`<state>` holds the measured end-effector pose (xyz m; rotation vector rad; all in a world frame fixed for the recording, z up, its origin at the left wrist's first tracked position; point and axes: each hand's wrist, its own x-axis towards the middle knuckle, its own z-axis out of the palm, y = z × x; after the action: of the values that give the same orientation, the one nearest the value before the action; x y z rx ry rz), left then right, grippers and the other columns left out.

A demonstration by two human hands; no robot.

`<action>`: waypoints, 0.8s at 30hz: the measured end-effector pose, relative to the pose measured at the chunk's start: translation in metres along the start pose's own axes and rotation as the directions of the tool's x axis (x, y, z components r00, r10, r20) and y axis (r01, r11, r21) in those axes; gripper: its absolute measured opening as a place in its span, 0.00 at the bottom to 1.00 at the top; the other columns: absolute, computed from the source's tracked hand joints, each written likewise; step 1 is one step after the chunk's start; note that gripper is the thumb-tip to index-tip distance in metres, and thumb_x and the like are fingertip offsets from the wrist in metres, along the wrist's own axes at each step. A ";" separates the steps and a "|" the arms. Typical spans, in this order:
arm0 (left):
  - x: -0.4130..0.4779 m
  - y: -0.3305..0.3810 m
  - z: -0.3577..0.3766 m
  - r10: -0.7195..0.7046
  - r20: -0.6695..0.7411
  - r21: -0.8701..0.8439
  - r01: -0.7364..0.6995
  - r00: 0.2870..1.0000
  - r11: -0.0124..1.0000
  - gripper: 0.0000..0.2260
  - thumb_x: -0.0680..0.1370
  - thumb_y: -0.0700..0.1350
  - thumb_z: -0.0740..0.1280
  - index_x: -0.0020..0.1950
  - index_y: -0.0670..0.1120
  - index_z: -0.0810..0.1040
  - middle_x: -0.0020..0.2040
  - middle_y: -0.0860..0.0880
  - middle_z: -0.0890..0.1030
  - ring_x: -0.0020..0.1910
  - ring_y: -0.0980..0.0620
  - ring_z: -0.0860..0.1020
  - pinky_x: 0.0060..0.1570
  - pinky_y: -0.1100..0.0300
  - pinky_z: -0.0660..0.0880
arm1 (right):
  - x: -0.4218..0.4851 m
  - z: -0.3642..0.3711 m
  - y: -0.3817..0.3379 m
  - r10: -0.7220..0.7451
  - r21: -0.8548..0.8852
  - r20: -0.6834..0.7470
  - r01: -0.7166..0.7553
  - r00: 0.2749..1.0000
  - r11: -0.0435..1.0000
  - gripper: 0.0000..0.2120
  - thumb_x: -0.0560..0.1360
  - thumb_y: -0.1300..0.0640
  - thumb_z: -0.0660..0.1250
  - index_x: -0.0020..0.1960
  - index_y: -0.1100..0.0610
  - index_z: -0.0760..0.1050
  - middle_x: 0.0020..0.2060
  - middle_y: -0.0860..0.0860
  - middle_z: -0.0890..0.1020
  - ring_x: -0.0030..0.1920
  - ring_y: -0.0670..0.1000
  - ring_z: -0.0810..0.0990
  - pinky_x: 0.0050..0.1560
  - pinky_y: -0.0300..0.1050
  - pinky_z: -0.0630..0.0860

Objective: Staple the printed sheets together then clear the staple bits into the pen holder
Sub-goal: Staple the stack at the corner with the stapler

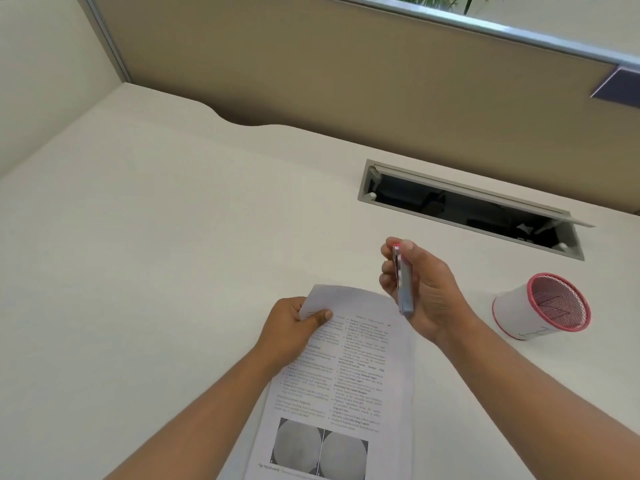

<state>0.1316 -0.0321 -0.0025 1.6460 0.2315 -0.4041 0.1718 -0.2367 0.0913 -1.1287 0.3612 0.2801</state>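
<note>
The left hand (294,327) is pinching the far left corner of the white printed sheets (343,382), which are lying on the pale desk (156,271) near the person. The right hand (419,292) is grasping a small pink and grey stapler (402,282) just above the far right corner, not yet around the paper. No staple is showing, so I judge the stapling is not done, and the clearing is also left. The white pen holder with red mesh rim (540,306) is standing to the right, well apart. An open cable slot (467,206) is lying farther away; nothing is blocking the way.
</note>
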 end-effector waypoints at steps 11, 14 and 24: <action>0.001 0.000 0.000 0.015 -0.003 0.019 -0.015 1.000 1.000 0.10 0.76 0.50 0.74 0.46 0.42 0.84 0.42 0.47 0.87 0.40 0.46 0.86 0.43 0.48 0.82 | -0.017 0.007 0.020 -0.015 -0.636 0.152 0.109 0.988 0.764 0.17 0.67 0.56 0.78 0.54 0.55 0.79 0.44 0.52 0.85 0.33 0.50 0.81 0.26 0.43 0.71; 0.001 0.000 0.000 0.005 -0.006 0.051 -0.004 1.000 0.999 0.10 0.76 0.51 0.73 0.45 0.45 0.84 0.41 0.49 0.87 0.39 0.49 0.86 0.43 0.50 0.82 | -0.014 0.004 0.021 -0.087 -0.770 0.197 0.209 0.977 0.603 0.17 0.63 0.54 0.81 0.50 0.50 0.82 0.47 0.46 0.85 0.39 0.48 0.83 0.31 0.36 0.75; 0.004 -0.004 0.001 0.027 0.007 0.062 -0.028 1.000 0.998 0.10 0.77 0.51 0.73 0.42 0.46 0.84 0.38 0.48 0.85 0.39 0.43 0.84 0.39 0.54 0.78 | 0.004 0.013 0.010 -0.107 -0.874 0.432 0.445 0.896 0.195 0.22 0.62 0.48 0.81 0.54 0.46 0.81 0.47 0.38 0.83 0.47 0.41 0.81 0.46 0.38 0.81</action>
<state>0.1331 -0.0326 -0.0078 1.7072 0.1935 -0.3987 0.1737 -0.2207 0.0866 -2.3691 -0.4173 0.3318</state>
